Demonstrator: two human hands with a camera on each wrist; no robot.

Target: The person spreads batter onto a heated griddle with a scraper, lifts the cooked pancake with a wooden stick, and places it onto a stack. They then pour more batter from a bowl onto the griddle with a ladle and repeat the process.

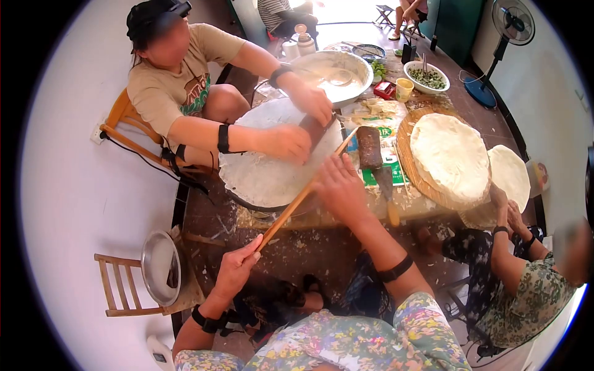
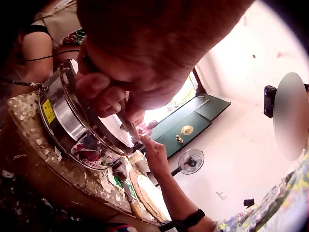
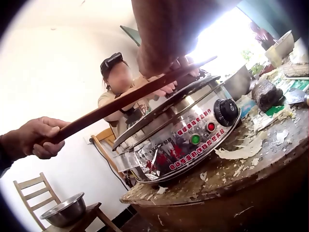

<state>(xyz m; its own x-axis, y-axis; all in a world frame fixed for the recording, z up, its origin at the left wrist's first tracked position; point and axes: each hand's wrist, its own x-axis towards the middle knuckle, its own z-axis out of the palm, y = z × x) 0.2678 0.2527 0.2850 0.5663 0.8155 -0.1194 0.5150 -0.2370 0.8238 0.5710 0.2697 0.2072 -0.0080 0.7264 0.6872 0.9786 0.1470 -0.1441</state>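
Toward the lower end of a long wooden stick [image 1: 286,217], my left hand [image 1: 235,267] grips it with curled fingers. Near its far, tapered end my right hand [image 1: 341,188] holds the stick, fingers laid over it and thumb hidden. The stick slants across the right edge of a round electric griddle [image 3: 178,140]. A thin pale sheet of batter [image 1: 257,164] covers the griddle top. Across from me, another person's two hands [image 1: 288,141] hold a dark flat block [image 1: 317,131] on the sheet.
Right of the griddle lie a dark brown block [image 1: 369,147] and a scraper [image 1: 385,182]. Beyond them, flatbreads [image 1: 448,154] are stacked on a round board [image 1: 405,145]. A batter basin [image 1: 369,74] and a bowl of chopped greens [image 1: 427,77] stand behind. Someone sits at right.
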